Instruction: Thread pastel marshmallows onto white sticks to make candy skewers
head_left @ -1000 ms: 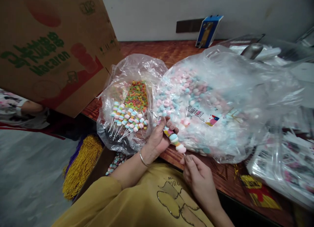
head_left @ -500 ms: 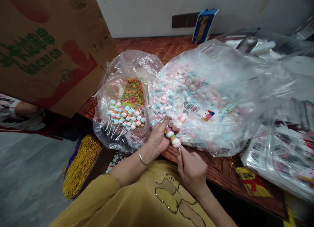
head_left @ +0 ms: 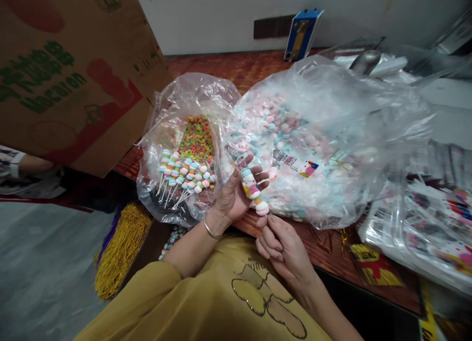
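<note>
A marshmallow skewer (head_left: 261, 206), striped in white, pink and orange, stands tilted between my hands. Over its upper part is a clear wrapper (head_left: 250, 188) with bright pink, yellow and blue print. My right hand (head_left: 282, 247) pinches the thin stick just below the bottom marshmallow, its other fingers curled. Behind the skewer my left hand (head_left: 236, 196) is turned palm up with fingers spread, and the wrapped end lies near the palm and fingers. Whether the palm touches it I cannot tell. Finished-looking marshmallow skewers (head_left: 186, 173) lie in a pile to the left.
Small colourful ring candies (head_left: 197, 137) fill part of a clear bag. A big plastic bag of pastel marshmallows (head_left: 283, 122) covers the middle of the table (head_left: 221, 60). Printed wrappers (head_left: 413, 232) are stacked at right. A cardboard box (head_left: 84, 85) stands left, gold tassels (head_left: 123, 252) below.
My left hand has uncurled from the wrapped skewer and its fingers have spread. My right hand still pinches the stick and has turned so its curled fingers show. The view has shifted slightly.
</note>
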